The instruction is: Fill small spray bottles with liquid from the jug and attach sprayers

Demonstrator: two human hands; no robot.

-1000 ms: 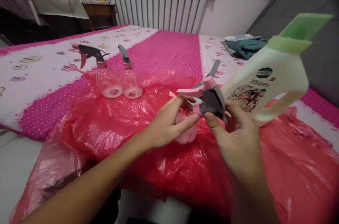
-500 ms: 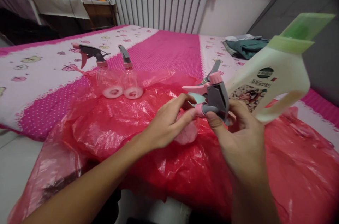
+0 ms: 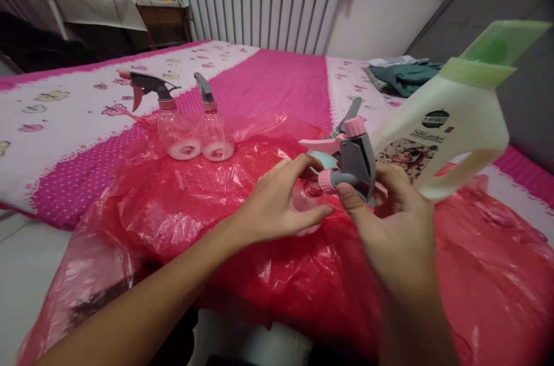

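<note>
- Clasps a small clear bottle (image 3: 308,207) in the left hand (image 3: 277,207), fingers curled round its body and thumb laid along the near side; grip closed on it.
- Holds that bottle low, against the red plastic sheet (image 3: 194,221), with the bare threaded neck turned up toward the right hand (image 3: 392,221).
- Grips a spray head (image 3: 352,161) in the right hand: thumb pressed on the grey body, fingers folded behind it, hand closed firmly on it.
- Points the head's pink collar down at the bottle's neck, just beside it; touching or apart, cannot tell.
- Spray head off the bottle, not screwed on; pink lever sticking out leftward above the left fingers.
- Behind the right hand, on the sheet: a white jug (image 3: 450,123) with a green cap (image 3: 489,57), label toward the camera, handle at the lower right, leaning in this view.
- Between spray head and jug, mostly hidden: another grey trigger (image 3: 351,112).
- Farther left, at the sheet's far edge: two spray bottles (image 3: 179,138) lying side by side, touching, bases toward the camera, heads fitted, well apart from both hands.
- Under everything: a bed (image 3: 268,74) in a pink and white cover, sheet draped over its near edge.
- At the bed's far right: folded clothes (image 3: 400,74).
- On the wall beyond: a white radiator (image 3: 259,5).
</note>
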